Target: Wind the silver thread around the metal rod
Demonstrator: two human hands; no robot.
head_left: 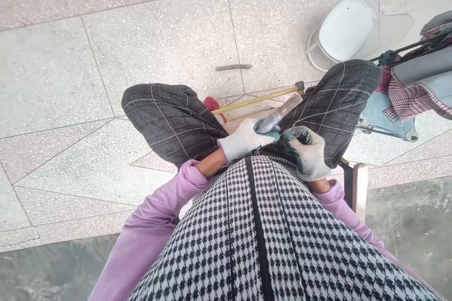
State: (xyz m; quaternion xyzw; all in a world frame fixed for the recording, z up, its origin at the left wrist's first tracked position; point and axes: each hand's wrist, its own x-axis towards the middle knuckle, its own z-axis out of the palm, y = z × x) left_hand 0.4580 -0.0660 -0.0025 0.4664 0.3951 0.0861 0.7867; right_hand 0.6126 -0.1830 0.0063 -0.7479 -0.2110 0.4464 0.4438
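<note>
White helmet (348,28) beyond right knee (339,99)

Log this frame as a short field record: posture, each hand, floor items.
posture: person seated, knees apart, view straight down over a checked top
left hand: white glove, gripping the wrapped handle of a metal blade
right hand: glove with dark green palm, fingers curled, close beside the left hand; what it grips cannot be told
between knees: yellow rods
floor: speckled stone tiles
white helmet: on the floor, upper right
cloths: checked and blue, right edge
</note>
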